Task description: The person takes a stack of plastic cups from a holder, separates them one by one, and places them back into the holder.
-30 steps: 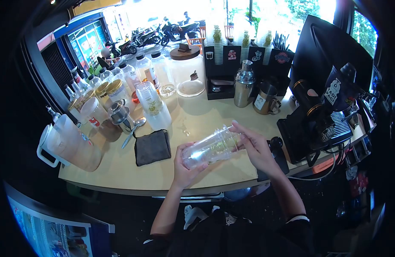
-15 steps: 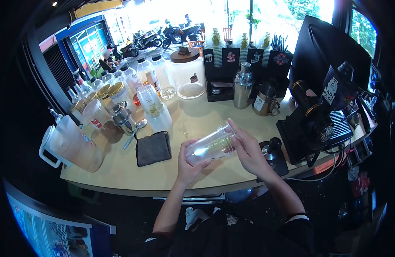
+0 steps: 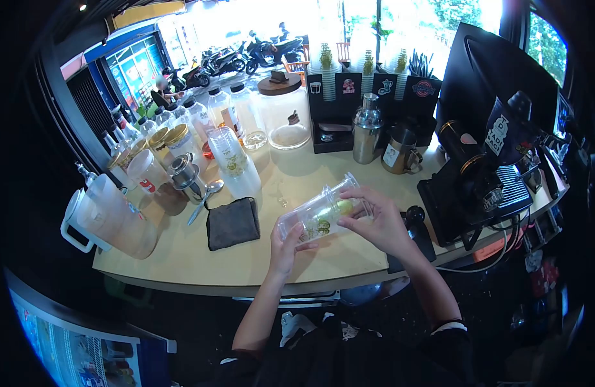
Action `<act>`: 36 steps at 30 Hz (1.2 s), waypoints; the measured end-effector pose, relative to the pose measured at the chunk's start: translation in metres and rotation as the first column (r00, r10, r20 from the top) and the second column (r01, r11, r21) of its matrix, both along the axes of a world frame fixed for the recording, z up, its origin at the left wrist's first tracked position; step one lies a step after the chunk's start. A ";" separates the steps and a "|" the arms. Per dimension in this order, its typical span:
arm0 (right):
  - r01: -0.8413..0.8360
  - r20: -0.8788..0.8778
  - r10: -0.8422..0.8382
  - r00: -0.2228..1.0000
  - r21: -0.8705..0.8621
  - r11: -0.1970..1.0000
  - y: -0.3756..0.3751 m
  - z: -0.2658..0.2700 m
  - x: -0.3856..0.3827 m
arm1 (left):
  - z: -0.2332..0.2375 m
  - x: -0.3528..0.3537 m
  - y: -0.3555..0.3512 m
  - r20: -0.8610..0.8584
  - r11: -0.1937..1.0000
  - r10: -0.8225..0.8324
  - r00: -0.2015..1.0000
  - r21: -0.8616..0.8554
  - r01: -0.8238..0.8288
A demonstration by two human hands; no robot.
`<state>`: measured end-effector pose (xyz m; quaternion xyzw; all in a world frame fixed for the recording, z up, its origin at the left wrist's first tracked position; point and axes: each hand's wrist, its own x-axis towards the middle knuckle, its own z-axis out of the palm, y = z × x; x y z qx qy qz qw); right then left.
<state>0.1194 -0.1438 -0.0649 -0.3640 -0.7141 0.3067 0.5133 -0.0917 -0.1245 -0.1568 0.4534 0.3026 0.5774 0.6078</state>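
Observation:
Two clear plastic cups point(image 3: 313, 216), one nested partly inside the other, lie tilted between my hands above the counter. Green printing shows through their sides, and two rims stand a little apart toward the right. My left hand point(image 3: 286, 248) is wrapped round the closed end. With thumb and fingers, my right hand point(image 3: 375, 222) grips the cups near the open end. A folded dark cloth point(image 3: 233, 224) lies on the counter to the left. Behind it stands a stack of similar clear cups point(image 3: 233, 164).
At left are a plastic pitcher point(image 3: 114, 216), a spoon point(image 3: 204, 201) and several bottles. A metal shaker point(image 3: 367, 132) and a steel jug point(image 3: 399, 151) stand at the back. An espresso machine point(image 3: 471, 187) and a tamper point(image 3: 413, 219) occupy the right side.
The cups have turned in my hands, bringing the green print into view on the near side. Their rims now sit further apart, and my right hand has shifted slightly right and down.

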 end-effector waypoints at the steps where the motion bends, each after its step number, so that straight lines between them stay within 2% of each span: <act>1: 0.006 0.014 -0.006 1.000 0.001 1.000 0.000 0.000 -0.001 | 0.001 0.000 -0.001 -0.002 0.999 -0.013 1.000 -0.043 0.013; 2: 0.006 0.014 -0.006 1.000 0.001 1.000 0.000 0.001 0.000 | 0.002 0.000 -0.001 -0.002 0.996 -0.026 1.000 -0.085 0.026; 3: -0.005 -0.006 0.004 1.000 -0.081 0.997 -0.001 0.005 0.001 | 0.001 0.002 -0.001 -0.001 0.996 -0.025 1.000 -0.084 0.025; 4: -0.017 -0.027 0.013 1.000 -0.162 0.987 -0.002 0.007 0.003 | 0.000 0.004 -0.001 -0.047 0.994 0.058 0.997 0.092 -0.053; 5: -0.018 -0.027 0.014 1.000 -0.162 0.987 -0.002 0.009 0.003 | 0.000 0.005 -0.001 -0.078 0.956 0.147 0.986 0.268 -0.122; 9: 0.015 -0.017 -0.018 1.000 -0.143 0.990 -0.002 0.011 0.004 | 0.010 -0.008 -0.001 -0.122 0.958 0.104 0.987 0.279 -0.066; 12: 0.041 -0.055 -0.046 0.997 -0.081 0.996 0.000 0.014 0.006 | 0.006 -0.014 0.003 -0.099 0.958 0.129 0.987 0.268 -0.098; 14: 0.058 -0.074 -0.063 0.995 -0.057 0.997 0.000 0.018 0.008 | 0.004 -0.018 0.006 0.022 0.988 0.049 0.999 0.148 -0.052; 17: 0.052 -0.017 -0.054 0.998 -0.101 0.993 0.000 0.019 0.010 | 0.000 -0.017 0.006 0.021 0.995 0.029 0.999 0.092 -0.030; 19: 0.012 0.054 -0.009 0.998 -0.053 0.999 0.000 0.019 0.010 | 0.005 -0.015 0.002 0.078 0.999 -0.013 0.997 0.032 0.011; 20: 0.012 0.055 -0.009 0.998 -0.052 0.999 0.002 0.017 0.011 | 0.006 -0.015 0.001 0.136 0.998 -0.051 0.989 -0.026 0.055; 23: -0.010 0.020 0.010 1.000 -0.022 1.000 0.005 0.013 0.010 | 0.007 -0.011 0.003 0.177 0.996 -0.055 0.983 -0.058 0.066; 31: -0.010 0.071 0.011 0.997 -0.006 1.000 0.005 0.012 0.003 | 0.005 -0.008 0.006 0.178 0.992 -0.061 0.982 -0.094 0.079; 36: 0.007 0.038 -0.007 0.999 -0.005 1.000 0.003 0.006 -0.005 | 0.001 -0.005 0.007 0.138 0.994 -0.036 0.990 -0.097 0.049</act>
